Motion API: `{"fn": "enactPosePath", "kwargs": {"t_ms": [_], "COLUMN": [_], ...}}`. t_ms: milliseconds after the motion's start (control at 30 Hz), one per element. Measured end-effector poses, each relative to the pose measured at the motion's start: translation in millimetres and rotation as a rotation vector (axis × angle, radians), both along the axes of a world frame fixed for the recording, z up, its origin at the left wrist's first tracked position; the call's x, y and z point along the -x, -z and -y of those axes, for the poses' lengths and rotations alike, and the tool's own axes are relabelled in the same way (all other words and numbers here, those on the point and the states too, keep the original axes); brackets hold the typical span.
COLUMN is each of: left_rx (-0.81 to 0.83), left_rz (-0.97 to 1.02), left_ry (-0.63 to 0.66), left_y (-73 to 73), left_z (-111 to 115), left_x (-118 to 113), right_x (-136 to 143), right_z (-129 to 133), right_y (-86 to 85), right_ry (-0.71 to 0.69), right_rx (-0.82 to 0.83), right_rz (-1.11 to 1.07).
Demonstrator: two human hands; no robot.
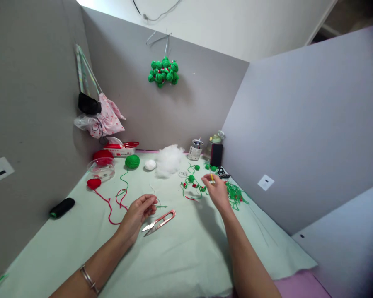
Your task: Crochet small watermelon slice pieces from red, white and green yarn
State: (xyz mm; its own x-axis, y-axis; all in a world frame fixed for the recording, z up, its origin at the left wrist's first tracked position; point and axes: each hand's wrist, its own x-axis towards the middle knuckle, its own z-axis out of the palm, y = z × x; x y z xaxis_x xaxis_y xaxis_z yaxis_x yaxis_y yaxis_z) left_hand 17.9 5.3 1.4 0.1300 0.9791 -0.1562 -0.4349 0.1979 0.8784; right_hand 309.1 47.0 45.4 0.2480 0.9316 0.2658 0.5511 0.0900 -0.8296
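My left hand [143, 209] is closed in a pinch over the middle of the table, with short green yarn strands [162, 206] poking out past its fingertips. Whatever else lies between those fingers is hidden. A pair of copper-coloured thread snips [159, 223] rests on the cloth just right of it. Further right, my right hand [216, 190] is raised and closed around a thin crochet hook with a yellow grip [211, 177]. Beneath and beyond that hand lie small green and red crocheted pieces [194, 186] and a tangle of green yarn [235, 194].
Along the back are a green yarn ball [132, 161], white stuffing [169, 160], a tin of tools [195, 150] and a phone [216, 155]. Red yarn [93, 184] and a clear plastic tub [102, 169] sit left. Partitions surround the table; a crocheted bundle [164, 72] hangs behind.
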Motion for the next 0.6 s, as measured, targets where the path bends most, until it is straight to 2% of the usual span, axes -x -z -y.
{"fn": "enactPosePath", "kwargs": {"t_ms": [67, 167, 267, 433, 600], "left_rx": [-0.009, -0.015, -0.015, -0.020, -0.025], "left_rz": [0.008, 0.018, 0.021, 0.006, -0.011], "left_ry": [-0.007, -0.008, -0.005, 0.014, 0.039], "left_y": [-0.8, -2.4, -4.4, -8.3, -12.9], "left_z": [1, 1, 2, 6, 10], "left_x": [0, -1, -1, -1, -1], "right_x": [-15, -18, -4, 29, 48], "right_z": [-8, -26, -54, -102, -126], "right_y": [-3.0, -7.6, -10.1, -4.3, 10.8], "right_ry": [0.040, -0.018, -0.078, -0.076, -0.087], "right_rx": [0.035, 0.136, 0.228, 0.334, 0.364], "right_rz": [0.105, 0.268, 0.429, 0.663, 0.846]}}
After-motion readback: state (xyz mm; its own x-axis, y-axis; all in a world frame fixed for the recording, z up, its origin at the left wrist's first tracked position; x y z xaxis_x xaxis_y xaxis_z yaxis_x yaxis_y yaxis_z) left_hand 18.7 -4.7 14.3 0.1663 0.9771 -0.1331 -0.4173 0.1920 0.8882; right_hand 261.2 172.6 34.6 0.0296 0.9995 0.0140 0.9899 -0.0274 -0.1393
